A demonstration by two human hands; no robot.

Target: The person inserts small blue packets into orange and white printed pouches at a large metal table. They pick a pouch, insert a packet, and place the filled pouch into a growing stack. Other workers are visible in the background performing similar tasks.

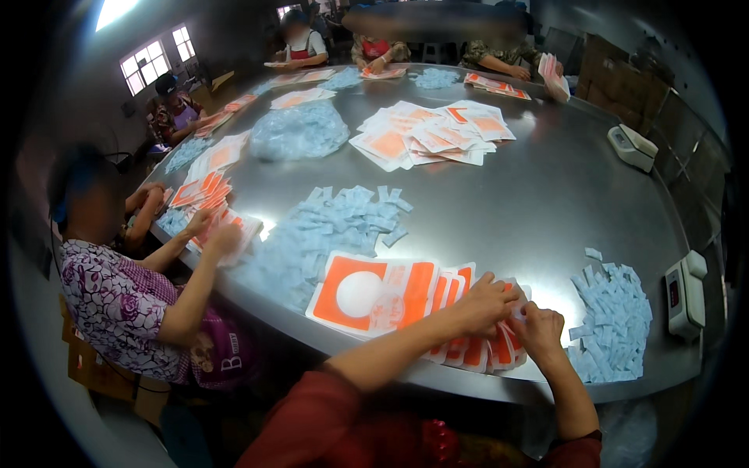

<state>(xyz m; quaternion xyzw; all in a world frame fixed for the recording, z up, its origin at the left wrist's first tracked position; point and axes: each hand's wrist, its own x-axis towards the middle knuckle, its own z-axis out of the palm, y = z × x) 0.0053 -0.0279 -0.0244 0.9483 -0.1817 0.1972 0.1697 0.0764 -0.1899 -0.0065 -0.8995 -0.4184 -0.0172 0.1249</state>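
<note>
A fanned row of flat orange-and-white plastic bags [367,292] lies along the near edge of the steel table. At the row's right end, my left hand [485,304] reaches over the bags, its bent fingers gripping the top edge of one. Close beside it, my right hand [541,329] pinches the same bag near its mouth with curled fingers. Whether a small packet is between those fingers I cannot make out. To the right of my right hand is a pile of small pale-blue sachets [616,320]. Another heap of sachets [343,226] spreads beyond the row on the left.
Two white scales [686,295] stand at the table's right edge. Farther in lie a loose stack of orange-and-white bags [429,134] and a clear sack of sachets [300,131]. A co-worker in a patterned top [129,296] handles bags at my left; several others line the far side.
</note>
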